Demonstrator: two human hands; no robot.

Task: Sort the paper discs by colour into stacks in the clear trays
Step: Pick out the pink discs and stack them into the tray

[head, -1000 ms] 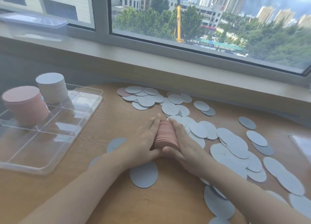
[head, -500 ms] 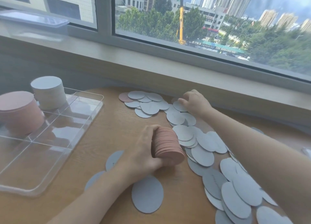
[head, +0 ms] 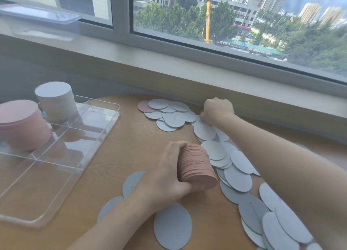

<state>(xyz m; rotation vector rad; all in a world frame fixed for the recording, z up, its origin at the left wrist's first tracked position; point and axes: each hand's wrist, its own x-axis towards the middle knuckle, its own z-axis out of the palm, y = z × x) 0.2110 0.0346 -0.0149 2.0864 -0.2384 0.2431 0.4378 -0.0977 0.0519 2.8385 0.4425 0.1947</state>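
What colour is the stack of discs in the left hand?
Pink, a dusty reddish pink, gripped by the left hand; head view.

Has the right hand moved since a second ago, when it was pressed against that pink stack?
Yes. The right hand left the pink stack held by the left hand and reached away toward the window sill, onto the grey discs there.

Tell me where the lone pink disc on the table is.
Head view, far side of the table: the pink disc lies at the left end of the grey discs, partly under them.
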